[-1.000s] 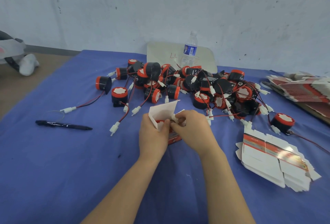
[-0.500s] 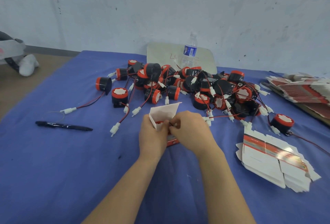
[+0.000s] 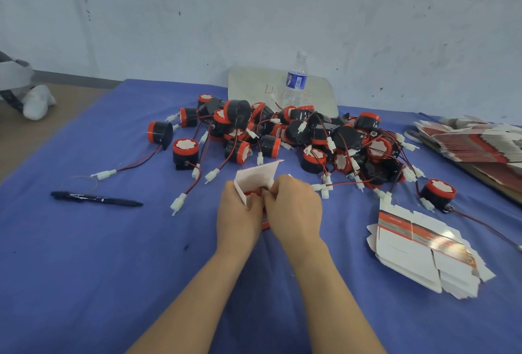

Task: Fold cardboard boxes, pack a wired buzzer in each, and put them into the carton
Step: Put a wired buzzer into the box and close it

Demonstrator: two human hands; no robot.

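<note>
On the blue counter (image 3: 84,269), between pen (image 3: 96,199) and flat box stack (image 3: 418,252), left hand (image 3: 240,212) and right hand (image 3: 293,207) pinch a half-hidden cardboard box (image 3: 258,174).

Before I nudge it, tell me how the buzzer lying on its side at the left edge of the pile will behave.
The buzzer is round and lies on its side, so it will probably roll. Its thin wire trails loose to a white plug, so that would likely flop and drag behind, perhaps checking the roll.
</note>
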